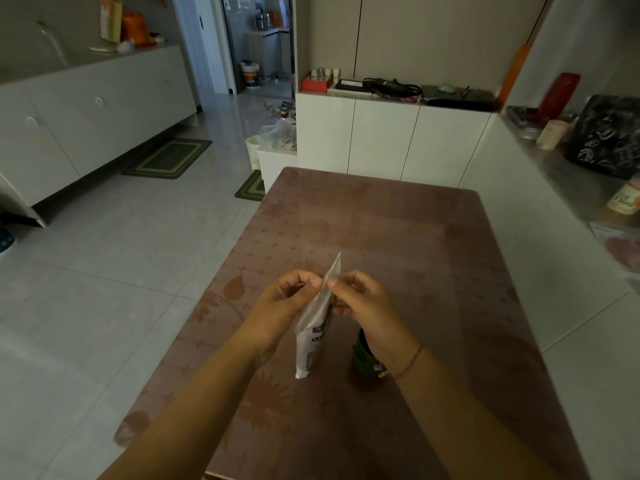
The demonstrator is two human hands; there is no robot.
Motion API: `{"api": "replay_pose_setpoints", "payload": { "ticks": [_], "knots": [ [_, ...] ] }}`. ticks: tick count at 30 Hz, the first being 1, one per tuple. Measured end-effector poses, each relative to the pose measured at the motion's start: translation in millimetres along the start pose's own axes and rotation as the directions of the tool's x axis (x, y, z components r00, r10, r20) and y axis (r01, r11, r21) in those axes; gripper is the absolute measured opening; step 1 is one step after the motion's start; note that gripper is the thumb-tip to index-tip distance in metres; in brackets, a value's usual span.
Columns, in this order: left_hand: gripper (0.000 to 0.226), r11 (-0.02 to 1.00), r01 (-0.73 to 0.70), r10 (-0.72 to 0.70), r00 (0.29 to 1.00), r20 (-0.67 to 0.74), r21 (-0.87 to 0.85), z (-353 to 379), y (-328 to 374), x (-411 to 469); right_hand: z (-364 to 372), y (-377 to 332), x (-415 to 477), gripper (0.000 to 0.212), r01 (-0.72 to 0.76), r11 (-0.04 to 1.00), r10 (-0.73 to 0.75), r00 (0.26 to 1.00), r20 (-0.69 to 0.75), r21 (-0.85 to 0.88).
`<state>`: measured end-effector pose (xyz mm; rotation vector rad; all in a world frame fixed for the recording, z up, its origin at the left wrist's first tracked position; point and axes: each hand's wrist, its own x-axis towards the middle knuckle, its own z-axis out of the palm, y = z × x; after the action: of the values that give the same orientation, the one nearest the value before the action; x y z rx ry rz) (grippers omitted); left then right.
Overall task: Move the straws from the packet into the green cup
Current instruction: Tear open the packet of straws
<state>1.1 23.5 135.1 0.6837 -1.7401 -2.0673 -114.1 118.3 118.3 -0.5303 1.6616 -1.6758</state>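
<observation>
- Head view: the left hand [289,299] is pinching the upper edge of the packet [317,327] between thumb and fingers, the other fingers curling in.
- The right hand [363,306] is pinching the same upper edge from the opposite side, thumb and forefinger closing on the plastic; a thin bracelet [410,362] is sitting on that wrist.
- The packet is hanging upright in the air above the table [433,254], its top corner sticking up between the two hands; the straws inside are too blurred to make out.
- The green cup [363,358] is standing on the table just beside the packet, partly hiding under the right wrist.
</observation>
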Motion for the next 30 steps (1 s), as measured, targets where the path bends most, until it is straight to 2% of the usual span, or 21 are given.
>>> {"api": "replay_pose_setpoints", "payload": {
  "ticks": [6,10,13,16,19,21,26,30],
  "knots": [
    [0.019,0.995,-0.032,0.030,0.999,0.023,0.097,1.6,-3.7,0.5,0.5,0.0,-4.6,0.037,-0.017,0.999,0.017,1.000,0.003,-0.039],
    [0.025,0.953,-0.061,0.060,0.998,0.011,0.298,1.1,-3.4,0.7,0.5,2.9,-3.7,0.015,-0.021,0.997,0.021,1.000,0.006,-0.068],
    [0.026,0.829,-0.083,0.109,0.994,-0.013,0.553,4.5,0.5,1.7,3.2,0.7,-7.8,0.013,0.048,0.976,-0.053,0.998,-0.020,-0.211],
    [0.025,0.676,-0.104,0.142,0.990,0.009,0.729,8.3,3.4,2.1,4.5,-1.1,-13.0,0.023,0.184,0.877,-0.198,0.980,0.015,-0.444],
    [0.021,0.592,-0.129,0.127,0.990,0.066,0.796,7.9,6.2,2.2,5.6,-1.2,-17.1,0.024,0.251,0.865,-0.239,0.967,0.084,-0.435],
    [0.021,0.601,-0.143,0.108,0.989,0.097,0.787,6.2,6.4,2.2,6.4,0.8,-18.0,0.024,0.268,0.885,-0.249,0.963,0.098,-0.381],
    [0.024,0.756,-0.147,0.090,0.989,0.121,0.638,6.8,4.2,-3.4,8.2,10.0,-18.6,0.024,0.256,0.935,-0.243,0.967,0.082,-0.245],
    [0.024,0.843,-0.096,0.062,0.995,0.082,0.530,6.2,1.7,-1.4,5.7,11.2,-17.5,0.021,0.220,0.956,-0.210,0.975,0.073,-0.194]
  ]
}}
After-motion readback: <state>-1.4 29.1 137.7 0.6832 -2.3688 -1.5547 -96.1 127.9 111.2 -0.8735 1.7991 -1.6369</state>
